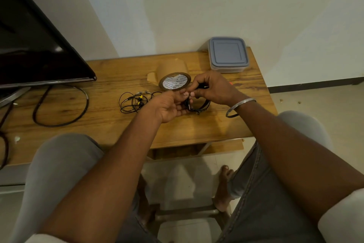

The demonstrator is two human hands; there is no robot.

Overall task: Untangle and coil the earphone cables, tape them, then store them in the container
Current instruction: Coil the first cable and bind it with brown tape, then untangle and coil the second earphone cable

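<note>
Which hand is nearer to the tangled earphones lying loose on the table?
Left. The left hand is just right of the tangled earphones; the right hand is farther right, beyond the left.

Grained wood table (110,124), slight sheen. Glossy brown tape roll (174,81), paper core. Translucent plastic container (228,55), matt grey lid. Shiny metal bangle (239,106).
</note>
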